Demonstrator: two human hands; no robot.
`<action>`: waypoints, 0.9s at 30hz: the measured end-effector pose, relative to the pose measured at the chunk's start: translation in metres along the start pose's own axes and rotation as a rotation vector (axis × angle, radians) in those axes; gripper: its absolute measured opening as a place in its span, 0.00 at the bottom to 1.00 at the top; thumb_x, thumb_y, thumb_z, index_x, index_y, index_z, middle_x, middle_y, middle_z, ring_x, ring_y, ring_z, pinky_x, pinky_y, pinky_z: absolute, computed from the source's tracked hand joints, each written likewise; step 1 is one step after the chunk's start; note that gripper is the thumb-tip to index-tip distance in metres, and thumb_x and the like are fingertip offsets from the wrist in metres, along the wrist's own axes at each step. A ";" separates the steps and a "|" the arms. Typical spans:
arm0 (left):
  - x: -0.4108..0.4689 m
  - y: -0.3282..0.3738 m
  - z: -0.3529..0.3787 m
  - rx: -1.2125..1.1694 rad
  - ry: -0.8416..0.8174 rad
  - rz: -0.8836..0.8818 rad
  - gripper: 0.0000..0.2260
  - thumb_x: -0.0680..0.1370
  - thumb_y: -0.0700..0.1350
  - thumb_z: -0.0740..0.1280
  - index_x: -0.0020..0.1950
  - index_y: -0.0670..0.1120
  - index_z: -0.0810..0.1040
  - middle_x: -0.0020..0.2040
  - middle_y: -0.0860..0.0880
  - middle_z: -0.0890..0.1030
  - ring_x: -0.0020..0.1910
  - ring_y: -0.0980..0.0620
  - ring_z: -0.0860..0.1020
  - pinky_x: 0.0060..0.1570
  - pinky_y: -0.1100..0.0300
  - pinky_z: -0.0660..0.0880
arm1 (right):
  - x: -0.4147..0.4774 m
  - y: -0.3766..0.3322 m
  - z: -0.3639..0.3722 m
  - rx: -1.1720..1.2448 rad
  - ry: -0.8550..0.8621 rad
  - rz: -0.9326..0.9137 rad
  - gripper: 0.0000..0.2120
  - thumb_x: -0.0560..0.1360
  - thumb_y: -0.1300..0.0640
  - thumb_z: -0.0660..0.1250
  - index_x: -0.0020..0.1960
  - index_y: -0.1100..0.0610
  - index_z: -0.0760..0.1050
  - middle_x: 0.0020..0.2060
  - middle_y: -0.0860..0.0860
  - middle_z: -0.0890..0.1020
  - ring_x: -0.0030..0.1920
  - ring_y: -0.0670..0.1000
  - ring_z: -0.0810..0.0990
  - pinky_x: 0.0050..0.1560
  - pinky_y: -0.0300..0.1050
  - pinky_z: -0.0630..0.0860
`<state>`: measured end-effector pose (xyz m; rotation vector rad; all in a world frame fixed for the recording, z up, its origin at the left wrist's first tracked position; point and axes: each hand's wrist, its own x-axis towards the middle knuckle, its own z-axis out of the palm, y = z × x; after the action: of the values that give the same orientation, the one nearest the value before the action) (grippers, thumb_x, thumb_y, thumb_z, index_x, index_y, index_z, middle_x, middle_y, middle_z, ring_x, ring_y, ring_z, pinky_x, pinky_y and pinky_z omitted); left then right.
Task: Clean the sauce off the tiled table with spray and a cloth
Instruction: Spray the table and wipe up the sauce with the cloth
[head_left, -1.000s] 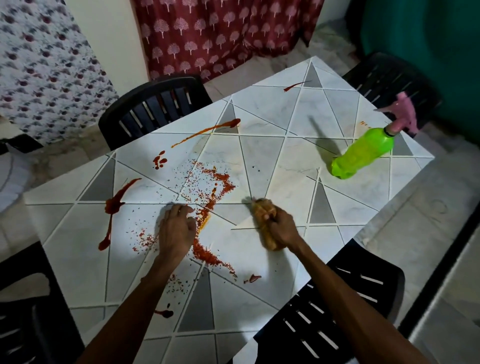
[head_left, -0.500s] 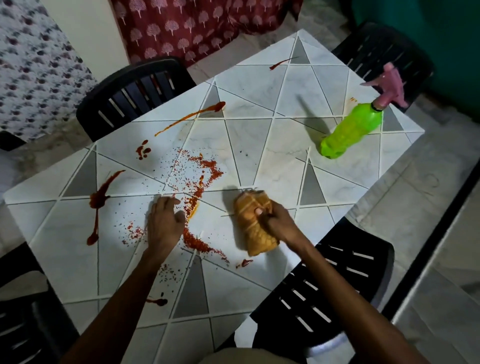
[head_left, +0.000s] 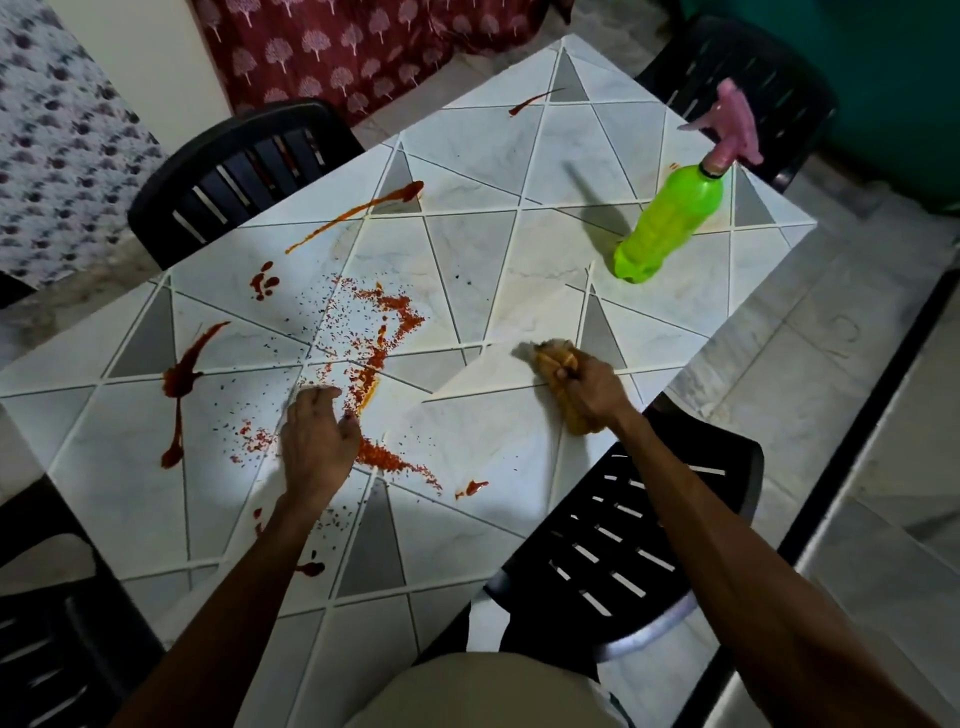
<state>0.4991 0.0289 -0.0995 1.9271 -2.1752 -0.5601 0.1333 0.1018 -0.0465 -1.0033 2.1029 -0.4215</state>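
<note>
Tiled table (head_left: 493, 447) smeared with red sauce (head_left: 179, 376). At its 4 o'clock edge the right hand (head_left: 589, 387) grips the bunched orange cloth (head_left: 579, 423), long axis running 11 to 5 o'clock. The left hand (head_left: 319, 441) rests loose-fingered on the tiles. The green spray bottle (head_left: 670, 223) stands at 1 o'clock, nozzle pointing 9 o'clock.

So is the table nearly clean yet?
Not yet. The table by the right hand looks clean. That hand grips the orange cloth against it, while the left hand rests among the red flakes. Left to wipe: the flakes, the dark splat, the long streak and small drips. The spray bottle stands at the far corner.
</note>
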 end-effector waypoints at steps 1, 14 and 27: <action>-0.002 0.001 0.001 0.008 -0.008 -0.009 0.19 0.76 0.47 0.70 0.65 0.44 0.74 0.64 0.42 0.74 0.64 0.42 0.71 0.59 0.43 0.73 | -0.013 -0.009 0.010 -0.022 -0.039 0.002 0.38 0.65 0.33 0.56 0.72 0.46 0.74 0.61 0.58 0.83 0.63 0.61 0.81 0.62 0.53 0.78; -0.049 0.000 0.017 0.026 -0.051 -0.044 0.30 0.73 0.53 0.73 0.69 0.41 0.68 0.68 0.39 0.71 0.67 0.38 0.68 0.65 0.40 0.70 | -0.100 -0.029 0.093 0.060 -0.288 -0.098 0.23 0.76 0.57 0.65 0.71 0.52 0.75 0.65 0.54 0.82 0.65 0.56 0.79 0.60 0.41 0.72; -0.065 -0.022 0.011 0.059 -0.117 -0.074 0.30 0.80 0.54 0.64 0.76 0.41 0.62 0.77 0.41 0.62 0.77 0.40 0.58 0.73 0.41 0.58 | -0.088 0.002 0.064 0.197 0.007 0.116 0.27 0.72 0.45 0.60 0.65 0.55 0.78 0.58 0.59 0.84 0.60 0.62 0.82 0.61 0.55 0.78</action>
<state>0.5239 0.0928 -0.1111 2.0614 -2.2215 -0.6423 0.2161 0.1726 -0.0465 -0.7634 2.0676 -0.5613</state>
